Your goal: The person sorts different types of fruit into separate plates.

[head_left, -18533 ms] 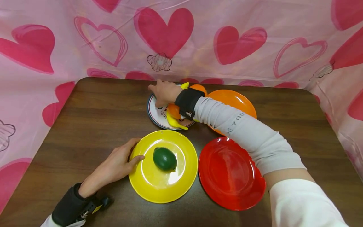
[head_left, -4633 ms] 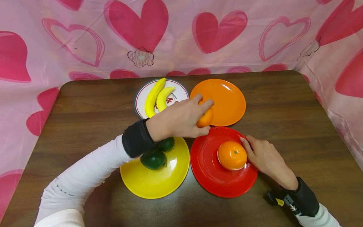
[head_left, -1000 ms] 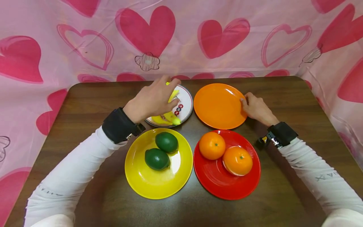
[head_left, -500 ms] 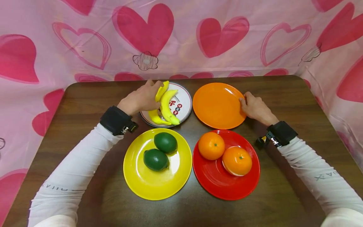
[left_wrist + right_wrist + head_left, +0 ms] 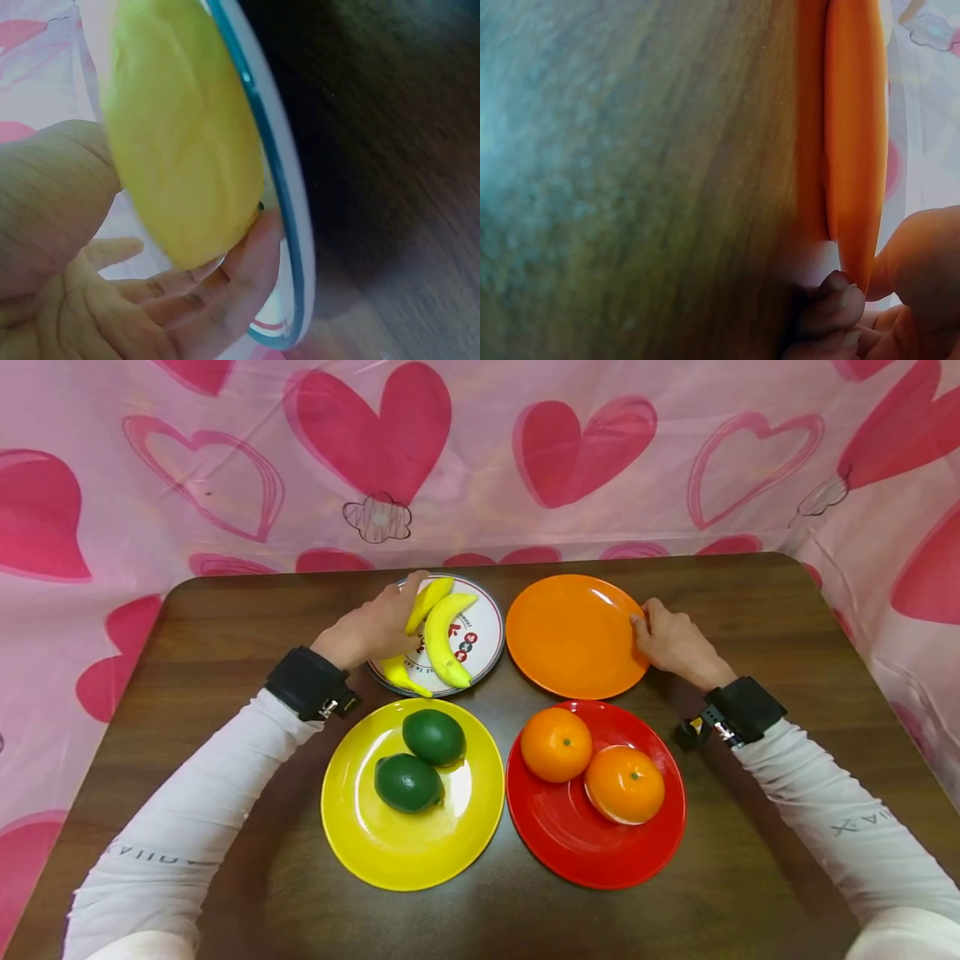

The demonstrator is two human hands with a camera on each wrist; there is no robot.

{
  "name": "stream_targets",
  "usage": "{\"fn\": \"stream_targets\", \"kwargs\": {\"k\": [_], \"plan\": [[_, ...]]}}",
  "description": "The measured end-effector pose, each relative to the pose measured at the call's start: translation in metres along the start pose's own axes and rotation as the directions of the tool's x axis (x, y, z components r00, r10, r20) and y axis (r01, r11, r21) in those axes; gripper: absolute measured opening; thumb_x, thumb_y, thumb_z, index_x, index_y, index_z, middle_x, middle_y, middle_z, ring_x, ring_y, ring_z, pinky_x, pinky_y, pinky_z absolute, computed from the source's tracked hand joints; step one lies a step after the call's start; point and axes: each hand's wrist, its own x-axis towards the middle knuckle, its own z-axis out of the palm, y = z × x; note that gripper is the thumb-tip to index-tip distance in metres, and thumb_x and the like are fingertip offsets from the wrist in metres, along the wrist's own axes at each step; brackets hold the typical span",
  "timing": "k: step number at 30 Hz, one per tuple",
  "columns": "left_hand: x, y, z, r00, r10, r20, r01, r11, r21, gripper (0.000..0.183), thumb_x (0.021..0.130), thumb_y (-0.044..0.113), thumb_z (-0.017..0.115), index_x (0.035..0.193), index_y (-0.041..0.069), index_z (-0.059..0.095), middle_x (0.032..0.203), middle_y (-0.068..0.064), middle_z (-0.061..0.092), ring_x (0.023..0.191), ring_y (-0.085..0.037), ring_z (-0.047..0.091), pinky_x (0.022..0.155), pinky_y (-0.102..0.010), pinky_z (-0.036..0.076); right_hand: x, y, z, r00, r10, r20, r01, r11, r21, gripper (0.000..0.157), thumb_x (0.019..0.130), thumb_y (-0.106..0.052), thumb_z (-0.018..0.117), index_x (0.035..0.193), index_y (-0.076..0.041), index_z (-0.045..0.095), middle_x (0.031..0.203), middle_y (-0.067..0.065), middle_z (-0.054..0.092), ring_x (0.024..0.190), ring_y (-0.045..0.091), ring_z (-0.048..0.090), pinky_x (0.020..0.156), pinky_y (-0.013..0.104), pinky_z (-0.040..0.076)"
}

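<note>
In the head view, two yellow bananas lie on the white plate [image 5: 491, 647] with a dark rim. My left hand [image 5: 375, 625] grips the left banana [image 5: 429, 602], covering its middle; both ends show. In the left wrist view, the fingertips [image 5: 259, 247] curl under that banana [image 5: 184, 142], beside the plate rim. The other banana [image 5: 448, 647] lies just right of it. My right hand [image 5: 675, 643] pinches the right edge of the orange plate [image 5: 577, 635], which bears nothing. In the right wrist view, the plate rim [image 5: 859, 135] sits between thumb and fingers.
Nearer me, a yellow plate [image 5: 375, 847] holds two green limes [image 5: 433, 737]. Beside it, a red plate [image 5: 600, 864] holds two oranges [image 5: 557, 745]. The plates stand close together on a dark wooden table [image 5: 247, 610], with a pink heart-patterned sheet [image 5: 480, 460] behind.
A second lime and both oranges have come onto the near plates. Lately my left hand has drawn left from over both bananas, shifting the left one slightly. The right hand stays on the orange plate.
</note>
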Motion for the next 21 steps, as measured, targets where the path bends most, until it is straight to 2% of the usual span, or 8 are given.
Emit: {"fn": "stream_targets", "kwargs": {"k": [2,4,7,9,12,16,19,21], "plan": [[-0.002,-0.002,0.0,1.0,-0.024,-0.002,0.024,1.0,-0.001,0.091,0.089,0.028,0.063,0.156,0.024,0.001,0.14,-0.023,0.033,0.113,-0.038,0.048,0.094,-0.054,0.047,-0.001,-0.001,0.0,1.0,0.003,0.005,-0.003,1.0,-0.001,0.058,0.101,-0.05,0.033,0.129,0.0,0.035,0.096,0.019,0.049,0.076,0.03,0.05,0.067,0.039,0.046],[-0.002,-0.002,-0.002,1.0,-0.022,-0.01,0.022,1.0,0.013,0.086,0.093,0.028,0.058,0.156,0.023,0.0,0.14,-0.024,0.032,0.115,-0.038,0.047,0.097,-0.054,0.045,-0.001,-0.002,-0.001,1.0,0.006,0.009,-0.006,1.0,-0.004,0.058,0.101,-0.05,0.033,0.13,0.0,0.035,0.096,0.019,0.049,0.076,0.03,0.05,0.067,0.039,0.047],[-0.001,-0.001,-0.007,0.999,0.023,-0.044,-0.022,0.999,0.029,0.08,0.095,0.024,0.055,0.155,0.019,0.002,0.138,-0.025,0.033,0.116,-0.039,0.046,0.099,-0.054,0.043,-0.002,-0.003,-0.001,1.0,0.013,0.014,-0.013,1.0,-0.005,0.059,0.101,-0.051,0.032,0.13,0.0,0.034,0.097,0.02,0.049,0.076,0.03,0.051,0.067,0.039,0.047],[0.0,0.001,-0.011,0.993,0.087,-0.078,-0.084,0.996,0.034,0.077,0.095,0.019,0.053,0.154,0.017,0.003,0.135,-0.025,0.033,0.117,-0.039,0.044,0.099,-0.055,0.043,-0.002,-0.003,-0.002,1.0,0.013,0.012,-0.013,1.0,-0.005,0.058,0.101,-0.05,0.032,0.13,0.0,0.034,0.097,0.02,0.049,0.076,0.031,0.051,0.067,0.039,0.047],[0.001,0.008,-0.017,0.974,0.191,-0.121,-0.189,0.982,0.029,0.072,0.095,0.015,0.051,0.152,0.015,0.006,0.129,-0.024,0.036,0.115,-0.037,0.043,0.098,-0.052,0.045,-0.002,-0.003,-0.001,1.0,0.009,0.01,-0.009,1.0,-0.006,0.057,0.101,-0.05,0.032,0.129,0.0,0.035,0.096,0.02,0.048,0.076,0.031,0.051,0.067,0.039,0.046],[0.005,0.021,-0.024,0.936,0.322,-0.144,-0.318,0.947,0.052,0.065,0.097,0.015,0.05,0.149,0.009,0.012,0.123,-0.023,0.04,0.111,-0.035,0.044,0.1,-0.046,0.044,-0.002,-0.003,-0.001,1.0,0.004,0.011,-0.004,1.0,-0.006,0.057,0.101,-0.049,0.032,0.129,0.0,0.035,0.096,0.02,0.048,0.077,0.031,0.051,0.068,0.04,0.046],[0.011,0.033,-0.027,0.918,0.372,-0.134,-0.368,0.928,0.056,0.062,0.098,0.018,0.049,0.148,0.007,0.016,0.122,-0.021,0.042,0.11,-0.033,0.046,0.104,-0.041,0.041,-0.001,-0.003,-0.001,1.0,-0.001,0.012,0.001,1.0,-0.007,0.056,0.101,-0.049,0.032,0.128,0.0,0.036,0.096,0.019,0.049,0.078,0.031,0.051,0.069,0.04,0.046],[0.015,0.042,-0.029,0.916,0.381,-0.126,-0.381,0.924,0.027,0.061,0.098,0.02,0.049,0.149,0.008,0.016,0.121,-0.019,0.042,0.108,-0.031,0.047,0.104,-0.038,0.04,0.0,-0.003,-0.001,1.0,-0.005,0.012,0.005,1.0,-0.008,0.056,0.101,-0.05,0.032,0.128,0.0,0.037,0.097,0.019,0.05,0.078,0.031,0.051,0.07,0.041,0.046]]}}
